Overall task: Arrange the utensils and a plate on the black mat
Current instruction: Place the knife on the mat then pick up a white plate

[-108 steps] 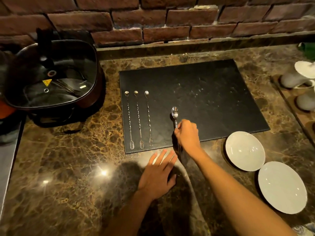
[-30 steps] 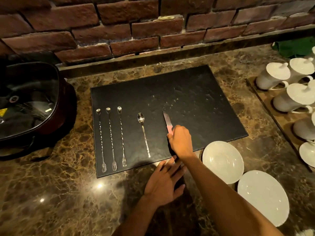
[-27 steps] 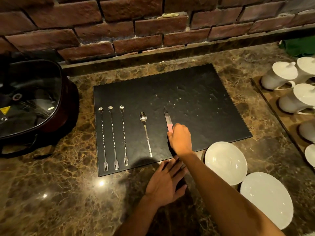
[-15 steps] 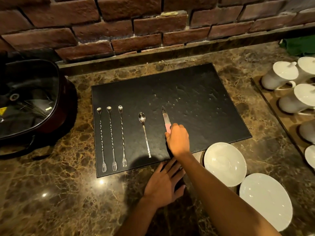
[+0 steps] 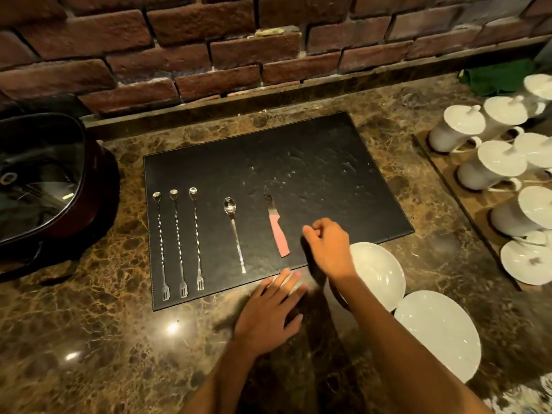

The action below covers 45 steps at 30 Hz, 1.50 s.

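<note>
The black mat (image 5: 313, 174) lies on the marble counter. On its left part lie three long twisted bar forks (image 5: 177, 243), then a spoon (image 5: 234, 231), then a knife (image 5: 276, 227) with a pink handle, all side by side. My right hand (image 5: 328, 246) hovers just right of the knife, fingers loosely curled, holding nothing. My left hand (image 5: 270, 315) rests flat on the counter at the mat's near edge. Two white plates (image 5: 379, 270) (image 5: 442, 330) sit on the counter right of the mat's near corner; my right arm covers part of the nearer one.
A dark electric pot with a glass lid (image 5: 44, 180) stands at the left. A wooden tray (image 5: 466, 210) with several white lidded cups (image 5: 457, 130) stands at the right. A brick wall (image 5: 209, 55) and ledge close the back. A green cloth (image 5: 501, 79) lies far right.
My right hand set the pink-handled knife on the mat beside the spoon, let go of it and moved right. My left hand stayed flat on the counter.
</note>
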### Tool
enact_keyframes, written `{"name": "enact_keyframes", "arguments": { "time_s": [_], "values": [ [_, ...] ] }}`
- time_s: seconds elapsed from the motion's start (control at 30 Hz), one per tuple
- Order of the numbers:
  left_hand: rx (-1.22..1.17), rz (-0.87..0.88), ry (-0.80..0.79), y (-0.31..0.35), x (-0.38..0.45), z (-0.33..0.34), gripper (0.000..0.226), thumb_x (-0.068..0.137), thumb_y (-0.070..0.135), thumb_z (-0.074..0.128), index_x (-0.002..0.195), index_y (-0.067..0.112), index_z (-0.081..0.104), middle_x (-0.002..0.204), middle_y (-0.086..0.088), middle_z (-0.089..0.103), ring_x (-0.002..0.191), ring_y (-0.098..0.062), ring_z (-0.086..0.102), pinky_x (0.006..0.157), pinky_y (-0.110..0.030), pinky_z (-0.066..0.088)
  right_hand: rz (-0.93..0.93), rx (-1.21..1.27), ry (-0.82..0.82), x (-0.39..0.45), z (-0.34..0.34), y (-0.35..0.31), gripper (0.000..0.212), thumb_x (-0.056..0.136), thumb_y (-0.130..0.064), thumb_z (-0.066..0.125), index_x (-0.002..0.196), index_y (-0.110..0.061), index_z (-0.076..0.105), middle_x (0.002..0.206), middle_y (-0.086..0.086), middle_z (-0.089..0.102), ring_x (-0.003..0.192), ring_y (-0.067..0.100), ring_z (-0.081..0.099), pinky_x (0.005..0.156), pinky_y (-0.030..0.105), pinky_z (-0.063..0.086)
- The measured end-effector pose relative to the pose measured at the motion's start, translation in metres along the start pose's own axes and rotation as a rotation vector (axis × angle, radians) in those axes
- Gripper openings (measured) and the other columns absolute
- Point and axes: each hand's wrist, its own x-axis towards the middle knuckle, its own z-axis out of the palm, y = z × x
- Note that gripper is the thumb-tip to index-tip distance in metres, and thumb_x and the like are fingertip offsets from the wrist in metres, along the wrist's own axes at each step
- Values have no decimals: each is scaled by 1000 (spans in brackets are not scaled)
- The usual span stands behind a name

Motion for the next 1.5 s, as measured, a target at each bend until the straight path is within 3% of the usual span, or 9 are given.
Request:
{"name": "enact_keyframes", "arguments": {
  "time_s": [0.27,0.43,0.53,0.7,0.83,0.97,1.07,1.2,1.5],
  "values": [
    [-162,-312,114,87,2,-12,39,69,7,88,106,12,77,119,-12,74,106,-33,73,89,-38,59,353,191,279,-69,-161,171,16,88,-9,60,101,-8,68,97,15,72,93,35,66,87,51,52],
    [-699,-636,-87,197,25,-7,26,104,21,53,125,17,67,120,-2,71,112,-22,66,98,-30,50,419,80,161,-105,-184,236,17,90,-7,59,102,-9,70,97,13,71,87,26,61,77,35,46],
    [-934,-746,-153,236,42,-6,20,103,17,51,116,10,65,104,-14,70,96,-34,67,83,-44,61,419,98,78,-112,-180,246,19,88,-5,61,103,-10,71,92,11,70,86,26,60,77,30,43],
    [-1161,-882,-60,259,55,-8,7,96,3,58,103,2,58,97,-17,63,95,-39,68,61,-35,63,355,68,104,-116,-180,246,11,84,-4,63,85,-11,71,62,-10,56,65,16,55,67,25,39],
    [-1198,-869,-43,264,58,-14,5,94,0,60,93,1,55,87,-17,62,84,-37,69,52,-27,59,322,101,162,-121,-189,247,13,81,1,64,84,-7,73,61,-7,60,60,10,56,55,24,39],
    [-1112,-962,-4,251,73,-33,7,94,3,58,96,9,60,88,-17,72,83,-32,73,75,-39,65,236,167,155,-108,-194,228,14,80,-1,62,75,-12,70,61,-8,64,58,9,58,51,18,42],
    [-1011,-992,102,223,84,-47,15,93,0,55,80,8,56,67,-19,71,62,-26,70,63,-39,61,182,181,115,-80,-186,195,16,84,-5,64,80,-20,69,63,-16,59,59,-1,55,51,6,36],
    [-927,-1044,238,184,88,-60,18,88,-4,54,76,7,62,48,-4,62,41,-8,60,46,-22,52,99,158,27,-48,-160,157,15,86,-7,61,95,-7,74,78,3,70,71,17,63,67,28,52],
    [-900,-1026,233,160,82,-53,32,89,-6,56,77,19,71,51,-3,66,40,-2,59,45,-13,47,76,53,-31,-34,-131,154,19,85,-7,61,98,-9,75,86,8,74,76,20,63,69,27,50]
  ]
}}
